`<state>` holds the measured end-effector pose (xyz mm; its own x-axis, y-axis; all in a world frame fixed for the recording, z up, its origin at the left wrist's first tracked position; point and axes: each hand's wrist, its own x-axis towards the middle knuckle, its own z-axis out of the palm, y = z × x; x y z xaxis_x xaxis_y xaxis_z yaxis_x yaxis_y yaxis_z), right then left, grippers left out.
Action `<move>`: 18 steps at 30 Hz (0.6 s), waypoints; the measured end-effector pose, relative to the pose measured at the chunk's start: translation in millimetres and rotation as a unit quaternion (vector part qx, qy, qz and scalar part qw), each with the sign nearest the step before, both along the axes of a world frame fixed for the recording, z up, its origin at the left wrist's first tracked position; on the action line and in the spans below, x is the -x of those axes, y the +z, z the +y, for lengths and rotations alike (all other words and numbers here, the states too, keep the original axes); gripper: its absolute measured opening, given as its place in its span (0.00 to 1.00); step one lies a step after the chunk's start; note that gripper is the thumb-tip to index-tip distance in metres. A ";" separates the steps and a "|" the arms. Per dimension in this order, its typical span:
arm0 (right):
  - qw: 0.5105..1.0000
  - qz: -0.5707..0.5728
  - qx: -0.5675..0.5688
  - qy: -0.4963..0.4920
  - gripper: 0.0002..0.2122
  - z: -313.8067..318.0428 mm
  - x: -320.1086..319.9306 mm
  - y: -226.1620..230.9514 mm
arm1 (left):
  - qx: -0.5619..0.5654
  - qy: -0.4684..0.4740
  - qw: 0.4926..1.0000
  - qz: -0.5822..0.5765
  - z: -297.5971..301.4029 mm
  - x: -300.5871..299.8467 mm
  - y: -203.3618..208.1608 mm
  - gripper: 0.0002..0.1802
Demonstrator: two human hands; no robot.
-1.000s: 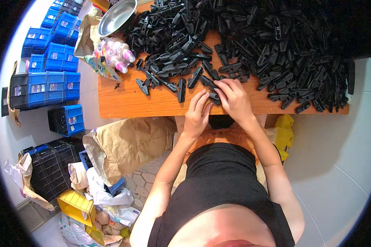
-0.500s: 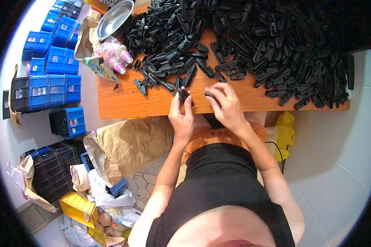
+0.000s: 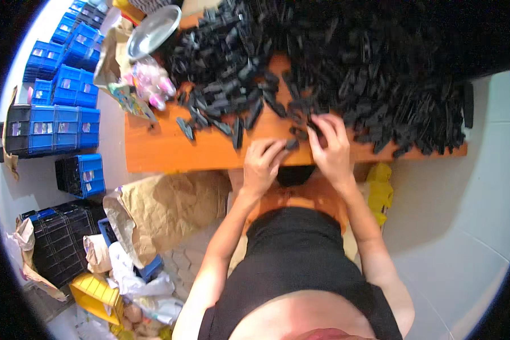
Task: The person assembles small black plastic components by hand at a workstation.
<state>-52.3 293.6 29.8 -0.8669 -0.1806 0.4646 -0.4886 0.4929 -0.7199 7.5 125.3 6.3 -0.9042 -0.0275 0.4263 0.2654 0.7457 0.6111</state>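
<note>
My left hand is over the near edge of the table, its thumb and fingers pinched on a small black plastic part. Just to the right, my right hand reaches toward the pile, fingers closed round another black plastic part. Motion blurs both pieces, so their exact shape is unclear. Past the hands, a large heap of long, narrow black plastic parts covers most of the orange-brown wooden table. A few loose ones lie left of my hands.
A metal bowl and a clear plastic bag with pink pieces sit at the table's left. Blue crates are stacked along the left wall. A brown paper sack and a yellow bin stand below.
The left hand has turned from fingers-up to fingers pointing right. The right hand has moved farther out and slightly right, to the pile's edge. The whole view has shifted a little.
</note>
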 end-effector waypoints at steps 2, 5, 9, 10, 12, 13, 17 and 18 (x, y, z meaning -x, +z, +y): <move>0.997 0.065 -0.042 -0.022 0.11 7.6 0.4 1.9 | 0.003 0.012 1.000 0.017 0.5 1.4 -12.5 0.15; 0.994 -0.001 -0.105 -0.021 0.11 20.2 -14.2 -24.1 | -0.034 -0.002 0.999 0.010 0.8 1.0 -22.4 0.14; 0.992 -0.090 -0.085 -0.001 0.12 26.6 -30.9 -29.3 | -0.040 -0.014 0.999 0.005 -1.2 -9.6 -18.1 0.14; 0.985 -0.159 -0.071 0.020 0.14 29.6 -29.8 -24.9 | -0.037 -0.015 0.999 0.015 -1.3 -9.7 -17.1 0.14; 0.971 -0.226 -0.056 0.058 0.18 39.3 -29.3 -10.5 | -0.042 -0.026 0.999 0.015 -1.2 -13.6 -13.3 0.14; 0.949 -0.297 -0.043 0.096 0.22 45.7 -26.8 -7.5 | -0.041 -0.026 0.999 0.019 -1.9 -11.7 -12.6 0.14; 0.959 -0.212 -0.093 0.163 0.24 62.4 -16.1 3.2 | -0.066 -0.038 0.997 0.004 -3.8 -14.2 -8.0 0.18; 0.969 -0.151 -0.113 0.159 0.24 64.7 -13.5 -6.3 | -0.082 -0.031 0.996 -0.010 -4.1 -15.0 -6.5 0.19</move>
<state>-38.8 358.3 23.6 -0.8406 -0.5294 0.1148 -0.4253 0.5137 -0.7452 22.5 121.2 -0.2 -0.9146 -0.0387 0.4024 0.2948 0.6172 0.7295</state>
